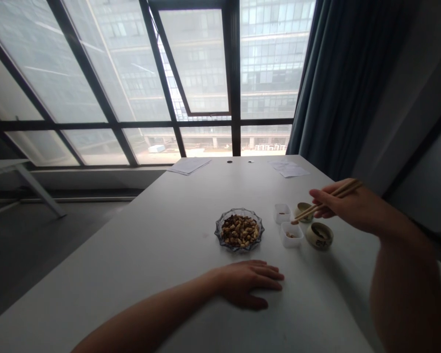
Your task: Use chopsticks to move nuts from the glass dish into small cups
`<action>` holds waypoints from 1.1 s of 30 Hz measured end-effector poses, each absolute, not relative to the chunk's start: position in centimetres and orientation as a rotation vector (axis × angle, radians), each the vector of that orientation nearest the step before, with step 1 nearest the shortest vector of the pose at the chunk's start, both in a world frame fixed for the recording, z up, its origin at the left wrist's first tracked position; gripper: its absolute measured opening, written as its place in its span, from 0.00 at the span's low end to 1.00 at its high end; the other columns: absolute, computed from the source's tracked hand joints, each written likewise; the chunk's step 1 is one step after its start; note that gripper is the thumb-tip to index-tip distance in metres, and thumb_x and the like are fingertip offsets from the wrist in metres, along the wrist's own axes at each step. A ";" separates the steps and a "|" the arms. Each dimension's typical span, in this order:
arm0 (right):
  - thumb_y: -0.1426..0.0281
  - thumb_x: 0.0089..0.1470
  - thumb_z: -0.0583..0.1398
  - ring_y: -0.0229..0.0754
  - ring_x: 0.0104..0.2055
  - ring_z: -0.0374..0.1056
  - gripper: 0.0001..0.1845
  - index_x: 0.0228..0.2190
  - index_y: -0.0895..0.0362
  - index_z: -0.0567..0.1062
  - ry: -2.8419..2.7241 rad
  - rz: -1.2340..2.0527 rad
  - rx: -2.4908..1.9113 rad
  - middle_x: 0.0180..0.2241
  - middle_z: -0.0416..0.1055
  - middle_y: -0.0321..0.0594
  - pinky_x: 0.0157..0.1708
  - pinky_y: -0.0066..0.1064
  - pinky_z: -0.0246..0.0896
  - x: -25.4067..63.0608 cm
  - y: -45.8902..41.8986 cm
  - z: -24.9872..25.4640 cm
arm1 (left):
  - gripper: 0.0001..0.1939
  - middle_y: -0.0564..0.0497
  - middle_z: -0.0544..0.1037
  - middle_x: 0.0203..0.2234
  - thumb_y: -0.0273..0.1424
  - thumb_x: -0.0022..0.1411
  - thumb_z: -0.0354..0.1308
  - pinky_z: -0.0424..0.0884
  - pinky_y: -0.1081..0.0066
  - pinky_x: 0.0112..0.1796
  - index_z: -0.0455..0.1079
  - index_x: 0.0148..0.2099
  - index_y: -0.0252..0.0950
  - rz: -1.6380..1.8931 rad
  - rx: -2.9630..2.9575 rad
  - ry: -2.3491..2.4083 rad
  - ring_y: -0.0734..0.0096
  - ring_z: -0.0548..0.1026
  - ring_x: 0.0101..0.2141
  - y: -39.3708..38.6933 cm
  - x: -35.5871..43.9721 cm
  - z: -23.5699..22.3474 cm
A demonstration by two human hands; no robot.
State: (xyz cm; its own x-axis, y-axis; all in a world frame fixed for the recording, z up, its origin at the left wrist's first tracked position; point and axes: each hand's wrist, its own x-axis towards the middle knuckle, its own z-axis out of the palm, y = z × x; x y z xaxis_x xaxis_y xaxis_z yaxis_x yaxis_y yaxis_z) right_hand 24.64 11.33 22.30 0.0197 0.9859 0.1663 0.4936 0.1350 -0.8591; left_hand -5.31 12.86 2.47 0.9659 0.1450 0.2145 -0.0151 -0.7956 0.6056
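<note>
My right hand (347,203) grips a pair of chopsticks (321,205). Between their tips is a small light-brown nut (294,222), held over the nearer clear plastic cup (292,240), which has a few nuts at its bottom. Just behind it stands another clear cup (281,218) with a small dark piece inside. Two small pottery cups sit to the right: the nearer one (320,243) and the farther one (302,219), partly behind the chopsticks. A glass dish (238,249) full of mixed nuts (240,229) is left of these. My left hand (248,283) lies flat on the table, fingers spread.
The white table (169,245) reaches toward the windows. Paper stacks (189,165) lie at its far left, loose sheets (290,168) at its far right. A dark curtain (338,88) hangs on the right. Another table (7,166) stands at left.
</note>
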 end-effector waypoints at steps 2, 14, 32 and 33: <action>0.51 0.49 0.72 0.51 0.31 0.82 0.22 0.30 0.59 0.84 -1.606 0.728 -1.477 0.28 0.83 0.47 0.26 0.30 0.80 24.4 11.4 22.3 | 0.31 0.44 0.63 0.68 0.38 0.68 0.62 0.50 0.56 0.67 0.64 0.70 0.41 0.312 2.473 0.102 0.52 0.61 0.68 12.8 -5.3 2.6; 0.49 0.57 0.66 0.49 0.32 0.81 0.24 0.31 0.58 0.83 -1.763 0.736 -1.110 0.30 0.83 0.46 0.29 0.31 0.77 19.1 13.3 20.9 | 0.30 0.43 0.64 0.68 0.39 0.69 0.62 0.51 0.56 0.67 0.64 0.70 0.41 0.320 2.471 0.105 0.52 0.62 0.67 12.7 -5.3 2.8; 0.52 0.60 0.63 0.47 0.29 0.78 0.24 0.26 0.59 0.80 -1.983 0.951 -0.979 0.25 0.81 0.43 0.27 0.29 0.67 12.7 17.5 12.8 | 0.30 0.44 0.63 0.69 0.38 0.69 0.61 0.49 0.57 0.68 0.64 0.70 0.39 0.348 2.465 0.072 0.53 0.61 0.68 12.8 -5.3 2.3; 0.51 0.60 0.63 0.47 0.29 0.78 0.24 0.25 0.59 0.79 -1.980 0.949 -0.981 0.25 0.81 0.43 0.26 0.28 0.67 12.7 17.5 12.7 | 0.31 0.44 0.63 0.68 0.37 0.69 0.61 0.49 0.57 0.68 0.64 0.70 0.39 0.357 2.465 0.065 0.53 0.61 0.68 12.8 -5.3 2.3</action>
